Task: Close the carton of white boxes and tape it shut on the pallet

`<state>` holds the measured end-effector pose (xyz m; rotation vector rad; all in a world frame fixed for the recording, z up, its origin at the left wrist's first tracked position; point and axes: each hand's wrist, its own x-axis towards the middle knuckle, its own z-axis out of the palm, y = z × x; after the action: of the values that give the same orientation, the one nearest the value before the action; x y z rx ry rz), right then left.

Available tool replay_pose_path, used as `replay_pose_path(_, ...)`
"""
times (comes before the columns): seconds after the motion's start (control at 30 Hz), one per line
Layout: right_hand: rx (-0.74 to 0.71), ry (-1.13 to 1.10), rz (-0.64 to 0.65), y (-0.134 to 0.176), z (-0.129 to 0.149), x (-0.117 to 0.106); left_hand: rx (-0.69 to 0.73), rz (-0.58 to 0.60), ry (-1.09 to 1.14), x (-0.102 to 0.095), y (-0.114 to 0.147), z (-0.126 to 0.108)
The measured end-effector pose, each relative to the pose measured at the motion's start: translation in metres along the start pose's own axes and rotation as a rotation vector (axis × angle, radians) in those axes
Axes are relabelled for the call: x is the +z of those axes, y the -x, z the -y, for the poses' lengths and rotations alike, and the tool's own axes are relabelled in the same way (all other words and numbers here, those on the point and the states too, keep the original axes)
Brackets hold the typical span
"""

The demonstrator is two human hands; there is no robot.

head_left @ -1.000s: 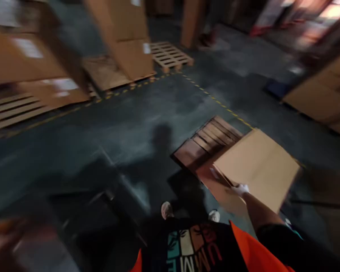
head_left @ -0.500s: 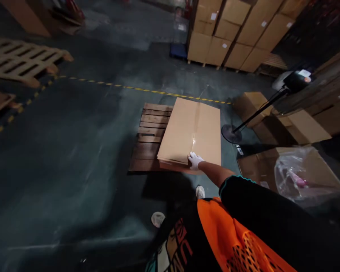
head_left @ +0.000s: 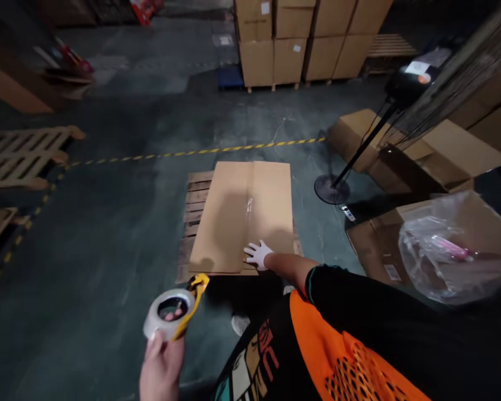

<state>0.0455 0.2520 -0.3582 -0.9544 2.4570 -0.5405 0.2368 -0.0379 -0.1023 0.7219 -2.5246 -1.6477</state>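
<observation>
Carton (head_left: 242, 214) lies flat on a pallet (head_left: 192, 223), long axis running near to far, right hand (head_left: 258, 254) spread and pressed on its near edge, while left hand (head_left: 161, 365), nearer and lower left, grips a tape roll (head_left: 169, 312).

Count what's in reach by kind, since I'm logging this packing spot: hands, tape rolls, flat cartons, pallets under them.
Hands: 2, left hand and gloved right hand
Tape roll: 1
Flattened carton: 1
Pallet beneath it: 1
Total: 5
</observation>
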Motion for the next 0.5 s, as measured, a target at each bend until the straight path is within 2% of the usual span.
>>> replay_pose_path(0.07,-0.052,-0.056,-0.049,0.001,-0.012,0.001,-0.037,-0.022,0.142,0.038,-0.023,0.004)
replay_pose_path(0.17,-0.117,-0.128,-0.044,0.001,-0.023,0.003,-0.064,0.034,0.307,0.088,-0.069,0.003)
replay_pose_path(0.3,-0.131,-0.145,0.011,0.004,-0.028,-0.006,0.047,0.13,0.365,0.155,-0.161,0.001)
replay_pose_path(0.37,-0.104,-0.159,0.046,0.006,-0.026,-0.018,0.048,0.179,0.35,0.188,-0.2,0.004)
replay_pose_path(0.43,-0.064,-0.188,0.097,0.005,-0.023,-0.031,0.001,0.246,0.314,0.214,-0.221,0.013)
replay_pose_path(0.5,-0.045,-0.234,0.146,0.003,-0.021,-0.044,-0.06,0.362,0.23,0.229,-0.222,0.027)
